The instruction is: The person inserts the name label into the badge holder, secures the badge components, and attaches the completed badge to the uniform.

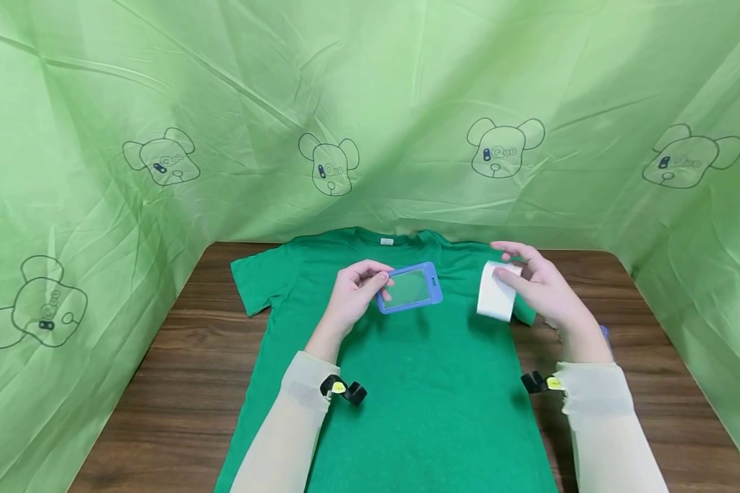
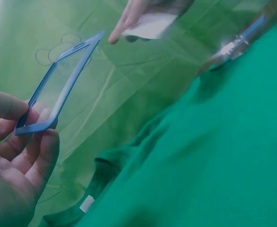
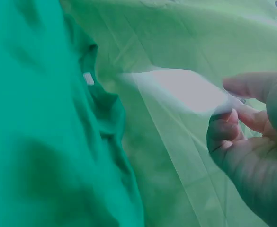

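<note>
The left hand (image 1: pixel 359 289) pinches a blue card holder (image 1: pixel 410 287) (you can see through it) over the green shirt (image 1: pixel 419 397). At the holder's three o'clock, the right hand (image 1: pixel 549 291) pinches a white card (image 1: pixel 495 299).

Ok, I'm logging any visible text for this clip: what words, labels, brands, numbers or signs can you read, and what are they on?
"Qee": on the cartoon faces printed on the green curtain; only the Q is certain.
Collar label on the green shirt: too small to read.
Yellow stickers at the wrists: too small to read.
Card holder and white paper: no writing I can make out.
</note>
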Motion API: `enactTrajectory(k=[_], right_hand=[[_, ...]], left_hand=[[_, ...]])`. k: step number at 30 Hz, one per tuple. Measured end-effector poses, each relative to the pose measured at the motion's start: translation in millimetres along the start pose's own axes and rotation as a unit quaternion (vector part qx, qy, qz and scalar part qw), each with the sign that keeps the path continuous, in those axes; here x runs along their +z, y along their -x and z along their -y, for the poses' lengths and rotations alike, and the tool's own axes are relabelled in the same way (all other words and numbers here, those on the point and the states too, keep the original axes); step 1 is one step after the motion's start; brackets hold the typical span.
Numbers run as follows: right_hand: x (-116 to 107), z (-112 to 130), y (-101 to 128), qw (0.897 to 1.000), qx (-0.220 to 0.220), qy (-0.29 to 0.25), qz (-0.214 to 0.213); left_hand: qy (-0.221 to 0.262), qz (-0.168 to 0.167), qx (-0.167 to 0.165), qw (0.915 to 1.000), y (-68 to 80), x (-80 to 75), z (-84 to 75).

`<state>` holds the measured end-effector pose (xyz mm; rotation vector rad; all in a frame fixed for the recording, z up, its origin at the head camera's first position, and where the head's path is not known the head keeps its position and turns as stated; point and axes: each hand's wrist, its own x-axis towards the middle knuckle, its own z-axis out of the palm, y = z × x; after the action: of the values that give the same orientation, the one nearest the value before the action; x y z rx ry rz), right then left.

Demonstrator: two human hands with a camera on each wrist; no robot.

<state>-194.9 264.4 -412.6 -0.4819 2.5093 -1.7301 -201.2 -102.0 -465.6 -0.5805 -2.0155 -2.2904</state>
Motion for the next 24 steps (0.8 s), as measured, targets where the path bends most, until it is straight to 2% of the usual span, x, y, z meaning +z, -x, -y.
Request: enactTrajectory(k=[5, 8, 16, 24], right_hand=[[12, 0, -5, 0.999, -0.035, -0.006, -0.006], [17, -1, -5, 0.999, -0.032, 0.008, 0.007], [34, -12, 0, 0.994, -0.048, 0.058, 0.082], [66, -21, 3, 0.979, -0.068, 0.120, 0.151]], left_hand=[[0.004, 0.000, 0.001, 1.0000, -0.7, -0.3, -0.4], [0.003, -0.002, 0.001, 1.0000, -0.8, -0.5, -0.9], [0.002, -0.015, -0.011, 0.9998, -0.1, -0.9, -1.9], [-0.001, -0.023, -0.005, 0.9997, -0.3, -5.8, -2.3]])
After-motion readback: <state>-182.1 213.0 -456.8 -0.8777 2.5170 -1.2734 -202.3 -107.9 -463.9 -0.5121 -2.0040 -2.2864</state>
